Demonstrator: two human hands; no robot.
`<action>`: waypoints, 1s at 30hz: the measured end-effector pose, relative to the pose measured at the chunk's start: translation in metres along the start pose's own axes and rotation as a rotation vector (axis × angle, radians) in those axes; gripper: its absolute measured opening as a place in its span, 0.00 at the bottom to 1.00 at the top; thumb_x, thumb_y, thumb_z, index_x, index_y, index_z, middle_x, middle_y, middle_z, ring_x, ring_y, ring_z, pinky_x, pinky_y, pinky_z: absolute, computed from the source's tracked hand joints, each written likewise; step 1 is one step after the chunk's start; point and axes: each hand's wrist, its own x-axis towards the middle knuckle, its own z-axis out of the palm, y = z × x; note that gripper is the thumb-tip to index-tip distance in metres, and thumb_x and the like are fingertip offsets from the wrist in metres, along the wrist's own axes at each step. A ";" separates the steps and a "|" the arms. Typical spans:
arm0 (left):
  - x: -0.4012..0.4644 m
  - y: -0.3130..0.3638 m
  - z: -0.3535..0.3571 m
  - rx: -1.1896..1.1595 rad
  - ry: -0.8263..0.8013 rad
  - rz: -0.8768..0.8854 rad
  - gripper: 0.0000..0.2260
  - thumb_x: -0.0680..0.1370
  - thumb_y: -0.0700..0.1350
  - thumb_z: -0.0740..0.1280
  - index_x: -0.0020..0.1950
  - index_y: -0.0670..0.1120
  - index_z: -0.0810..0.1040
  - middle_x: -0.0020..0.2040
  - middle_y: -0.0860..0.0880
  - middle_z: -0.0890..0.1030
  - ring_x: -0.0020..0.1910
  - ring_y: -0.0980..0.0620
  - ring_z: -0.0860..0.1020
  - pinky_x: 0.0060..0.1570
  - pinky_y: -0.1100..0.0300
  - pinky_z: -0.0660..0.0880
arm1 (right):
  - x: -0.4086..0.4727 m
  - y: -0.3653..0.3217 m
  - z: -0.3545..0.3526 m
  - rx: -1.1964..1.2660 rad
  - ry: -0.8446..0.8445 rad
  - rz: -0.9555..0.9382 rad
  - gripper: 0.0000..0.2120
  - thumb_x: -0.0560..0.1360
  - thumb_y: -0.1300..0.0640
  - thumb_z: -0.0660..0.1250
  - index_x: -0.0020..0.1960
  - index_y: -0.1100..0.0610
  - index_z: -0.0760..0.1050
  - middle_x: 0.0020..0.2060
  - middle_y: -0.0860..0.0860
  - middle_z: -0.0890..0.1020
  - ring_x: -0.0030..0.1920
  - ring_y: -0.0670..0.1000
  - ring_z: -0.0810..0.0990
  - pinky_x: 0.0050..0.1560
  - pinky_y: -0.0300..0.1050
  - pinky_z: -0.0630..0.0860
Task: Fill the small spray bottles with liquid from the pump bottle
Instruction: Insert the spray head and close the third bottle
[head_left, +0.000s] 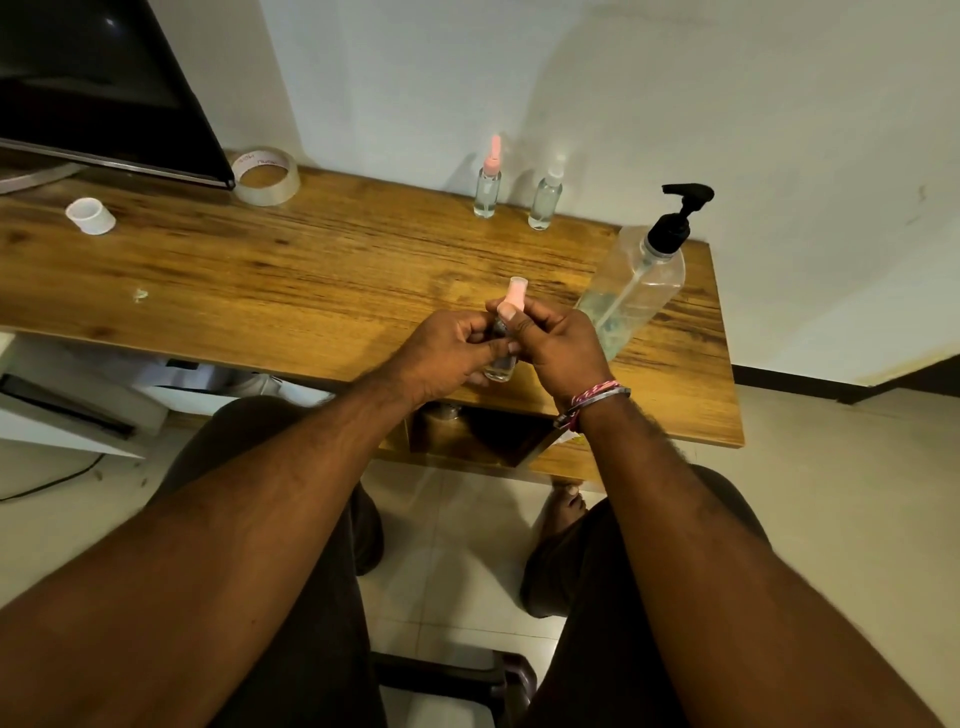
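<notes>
A small clear spray bottle (501, 370) with a pink cap (516, 292) is held between both hands over the near edge of the wooden table (322, 270). My left hand (447, 351) grips its body. My right hand (553, 343) pinches its pink top with thumb and fingers. The large clear pump bottle (636, 283) with a black pump head stands just right of my hands, holding a little liquid at its bottom. At the back by the wall stand two more small spray bottles, one pink-topped (488, 182) and one clear-topped (546, 195).
A roll of clear tape (266, 176) and a white cap-like ring (90, 215) lie at the table's left back. A dark monitor (98, 88) stands far left. My knees and a foot are below the table.
</notes>
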 end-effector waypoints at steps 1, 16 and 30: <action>0.000 0.000 0.001 0.056 0.029 0.014 0.11 0.80 0.46 0.75 0.61 0.48 0.85 0.50 0.50 0.89 0.52 0.51 0.88 0.52 0.48 0.85 | 0.000 0.000 0.002 -0.029 0.035 -0.010 0.08 0.80 0.51 0.72 0.54 0.52 0.87 0.47 0.52 0.88 0.52 0.55 0.87 0.56 0.66 0.82; -0.008 0.006 -0.002 -0.137 -0.114 -0.027 0.10 0.79 0.40 0.74 0.60 0.44 0.84 0.56 0.40 0.87 0.55 0.45 0.88 0.49 0.51 0.86 | -0.007 -0.010 -0.009 0.180 -0.236 0.068 0.15 0.84 0.55 0.64 0.65 0.61 0.81 0.60 0.57 0.85 0.60 0.56 0.84 0.59 0.60 0.80; -0.005 0.001 0.006 0.096 0.092 0.082 0.07 0.79 0.47 0.76 0.57 0.52 0.86 0.50 0.51 0.89 0.51 0.52 0.88 0.54 0.44 0.85 | 0.001 -0.001 -0.001 -0.090 -0.016 -0.098 0.14 0.80 0.46 0.70 0.58 0.54 0.86 0.48 0.52 0.88 0.53 0.53 0.86 0.56 0.65 0.82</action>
